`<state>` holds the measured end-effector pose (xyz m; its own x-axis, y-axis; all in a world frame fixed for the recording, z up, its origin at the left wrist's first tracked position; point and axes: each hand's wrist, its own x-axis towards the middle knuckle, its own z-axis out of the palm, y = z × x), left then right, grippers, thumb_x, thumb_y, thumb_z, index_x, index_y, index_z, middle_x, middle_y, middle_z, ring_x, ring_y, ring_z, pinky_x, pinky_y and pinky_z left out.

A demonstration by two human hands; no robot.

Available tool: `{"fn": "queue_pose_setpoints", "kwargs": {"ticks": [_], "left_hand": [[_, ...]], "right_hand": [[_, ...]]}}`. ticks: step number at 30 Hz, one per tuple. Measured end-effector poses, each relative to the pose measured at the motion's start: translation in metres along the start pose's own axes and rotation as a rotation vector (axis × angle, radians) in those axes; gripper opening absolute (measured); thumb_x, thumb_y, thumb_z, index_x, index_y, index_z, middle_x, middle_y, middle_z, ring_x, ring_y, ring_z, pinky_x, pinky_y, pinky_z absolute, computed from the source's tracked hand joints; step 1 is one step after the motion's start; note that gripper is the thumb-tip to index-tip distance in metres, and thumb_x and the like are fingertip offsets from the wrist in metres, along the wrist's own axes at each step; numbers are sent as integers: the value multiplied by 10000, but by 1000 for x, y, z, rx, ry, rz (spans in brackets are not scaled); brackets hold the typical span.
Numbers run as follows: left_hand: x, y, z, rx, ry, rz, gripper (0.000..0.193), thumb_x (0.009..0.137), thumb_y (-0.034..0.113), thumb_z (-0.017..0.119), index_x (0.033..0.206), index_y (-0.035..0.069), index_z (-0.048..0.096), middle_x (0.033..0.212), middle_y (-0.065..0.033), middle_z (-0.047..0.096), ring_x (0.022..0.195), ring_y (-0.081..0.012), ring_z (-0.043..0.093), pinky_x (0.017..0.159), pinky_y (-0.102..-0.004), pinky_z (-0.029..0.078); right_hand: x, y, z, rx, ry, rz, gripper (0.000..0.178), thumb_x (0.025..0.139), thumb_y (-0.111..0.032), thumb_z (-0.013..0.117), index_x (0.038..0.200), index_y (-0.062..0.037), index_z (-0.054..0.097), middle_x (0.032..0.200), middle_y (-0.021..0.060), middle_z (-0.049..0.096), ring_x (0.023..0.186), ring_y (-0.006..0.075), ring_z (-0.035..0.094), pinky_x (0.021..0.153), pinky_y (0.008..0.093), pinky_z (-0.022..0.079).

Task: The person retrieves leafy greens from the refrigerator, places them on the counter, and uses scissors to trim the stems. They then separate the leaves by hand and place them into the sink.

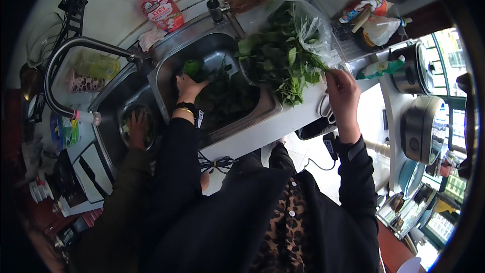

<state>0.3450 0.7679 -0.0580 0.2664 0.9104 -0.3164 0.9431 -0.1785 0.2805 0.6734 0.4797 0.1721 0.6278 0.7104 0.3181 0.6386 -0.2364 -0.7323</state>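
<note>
My left hand [188, 92] is down in the right-hand sink basin [166, 73], its fingers and thumb around a bright green leafy piece [192, 68]. Beside it, dark loose leaves [222, 96] lie in the basin. On the counter to the right, a big bunch of leafy greens [278, 50] spills out of a clear plastic bag [316, 28] and overhangs the basin's edge. My right hand [343, 91] pinches a leafy stem at the right side of that bunch, above the counter's front edge.
At my left, another person's hand [136, 129] is over a round bowl in the left basin. Two faucets [216, 10] rise behind the sinks. A pink pump bottle [159, 7] stands at the back. On the right are a green-and-white packet [379, 68] and a rice cooker [424, 130].
</note>
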Motion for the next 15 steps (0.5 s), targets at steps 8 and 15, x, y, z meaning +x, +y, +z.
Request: {"fn": "queue_pose_setpoints", "kwargs": {"ticks": [8, 15], "left_hand": [[-15, 29, -41, -192, 201, 224, 652, 752, 368, 779, 1263, 10, 589, 1326, -236, 549, 1250, -376, 510, 1051, -418, 424], [-144, 162, -80, -649, 303, 869, 248, 824, 37, 662, 1068, 70, 689, 1132, -119, 644, 949, -267, 652, 823, -358, 515]], "right_hand": [[35, -40, -46, 73, 60, -211, 65, 820, 7, 689, 884, 10, 678, 774, 130, 635, 658, 266, 633, 604, 321, 493], [24, -31, -54, 325, 126, -242, 97, 875, 73, 602, 940, 46, 668, 788, 63, 619, 612, 117, 640, 549, 235, 489]]}}
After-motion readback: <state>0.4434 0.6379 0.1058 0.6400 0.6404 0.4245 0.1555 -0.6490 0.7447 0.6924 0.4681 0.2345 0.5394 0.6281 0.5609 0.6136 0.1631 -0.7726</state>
